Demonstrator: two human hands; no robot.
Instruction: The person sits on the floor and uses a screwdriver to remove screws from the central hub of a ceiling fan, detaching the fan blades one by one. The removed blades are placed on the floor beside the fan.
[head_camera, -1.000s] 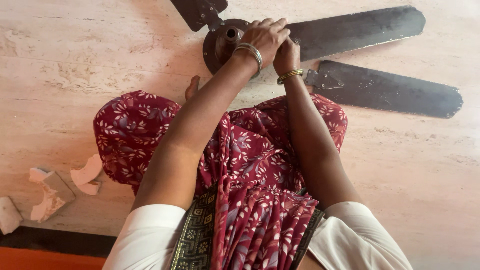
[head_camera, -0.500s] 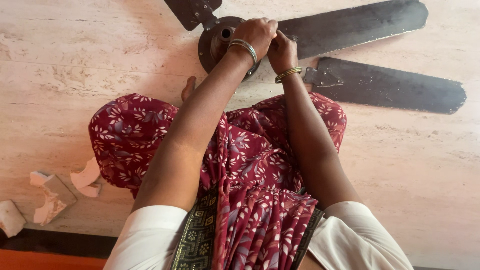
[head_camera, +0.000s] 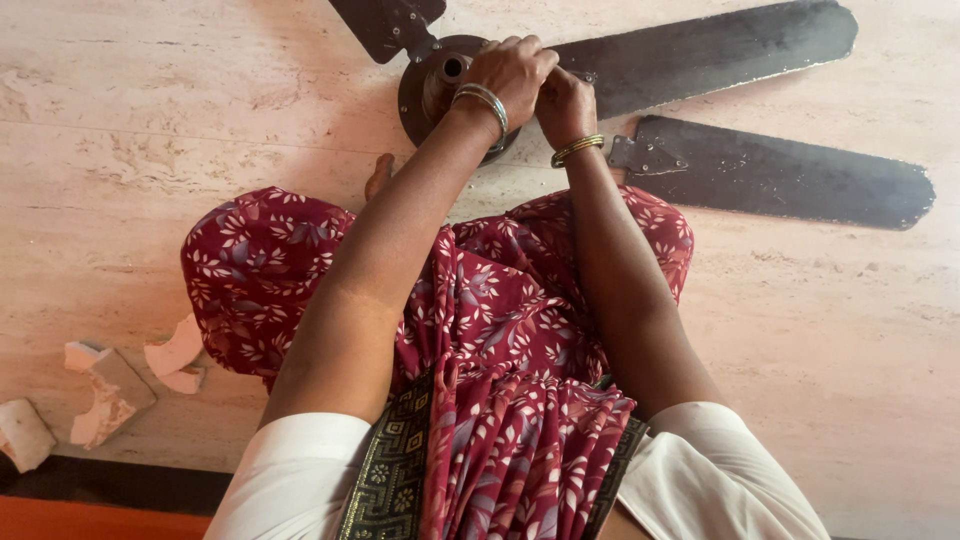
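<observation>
A dark ceiling fan lies on the pale stone floor, its round motor hub (head_camera: 425, 95) at the top centre. My left hand (head_camera: 510, 68), with a silver bangle, curls over the hub's right side. My right hand (head_camera: 565, 102), wearing gold bangles, is pressed against it at the root of one attached blade (head_camera: 710, 55); its fingers are hidden under my left hand. Another attached blade (head_camera: 385, 22) runs off the top edge. A separate blade (head_camera: 780, 180) with its metal bracket lies just right of my right wrist.
I sit on the floor in a maroon flowered cloth (head_camera: 500, 310), a bare foot (head_camera: 379, 178) showing near the hub. Several broken pale tile pieces (head_camera: 110, 390) lie at the lower left, beside a dark and orange floor border (head_camera: 100, 495).
Both hands stay clasped at the hub. My left hand's fingers have shifted a little over the hub, and the view has moved slightly.
</observation>
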